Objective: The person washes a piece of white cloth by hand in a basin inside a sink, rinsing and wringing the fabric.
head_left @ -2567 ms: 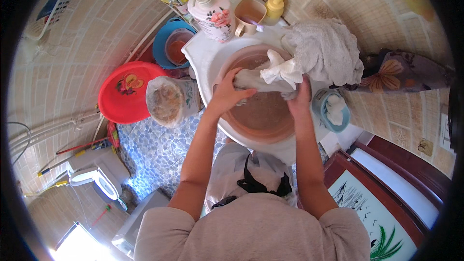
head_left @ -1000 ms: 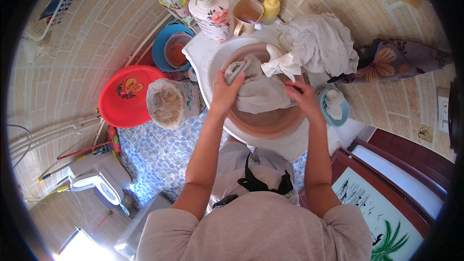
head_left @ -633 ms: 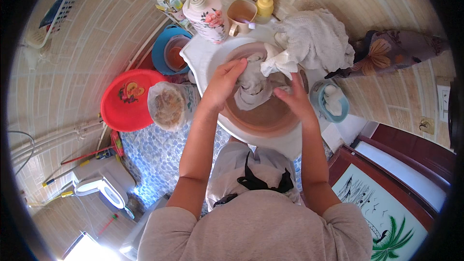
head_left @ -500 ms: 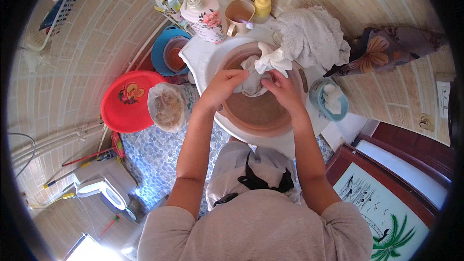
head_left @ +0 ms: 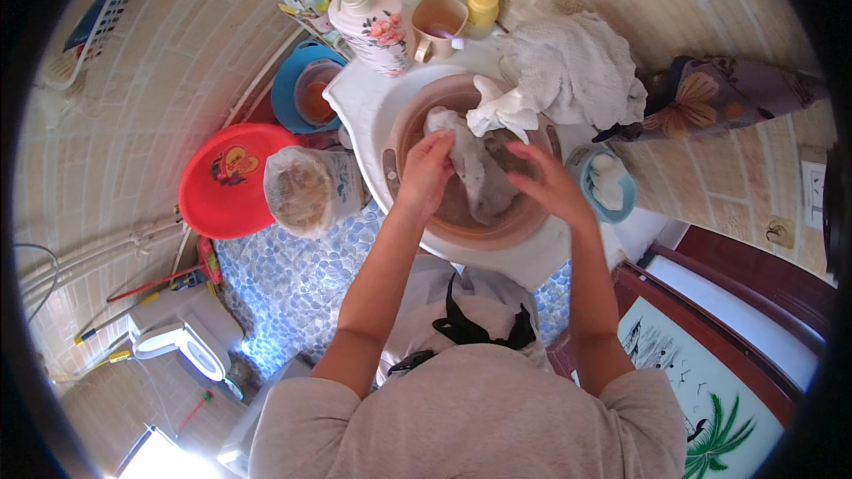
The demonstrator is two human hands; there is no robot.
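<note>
A brownish-pink basin [head_left: 532,229] with water in it sits in the white washbasin [head_left: 380,115]. In it lies a wet, whitish-grey cloth [head_left: 484,179], stretched from far left to near right; its exact kind cannot be made out. My left hand [head_left: 428,176] is closed on the cloth's left edge, fingers pinched together. To the right of the cloth, over the basin, my right hand [head_left: 552,184] is open with its fingers apart. A white bunched thing [head_left: 501,111] stands at the far rim, beside a grey-white towel [head_left: 572,66].
Behind the basin stand a flowered pump bottle [head_left: 377,31], a beige cup [head_left: 437,19] and a yellow pump bottle [head_left: 484,0]. A light-blue container [head_left: 624,207] with white pieces is at the right. Left are a red basin [head_left: 209,200], a bagged bin [head_left: 297,191] and a blue bucket [head_left: 288,93].
The bunched cloth has been spread out longer in the basin. My right hand has let go and moved right; my left hand has dropped slightly nearer to me.
</note>
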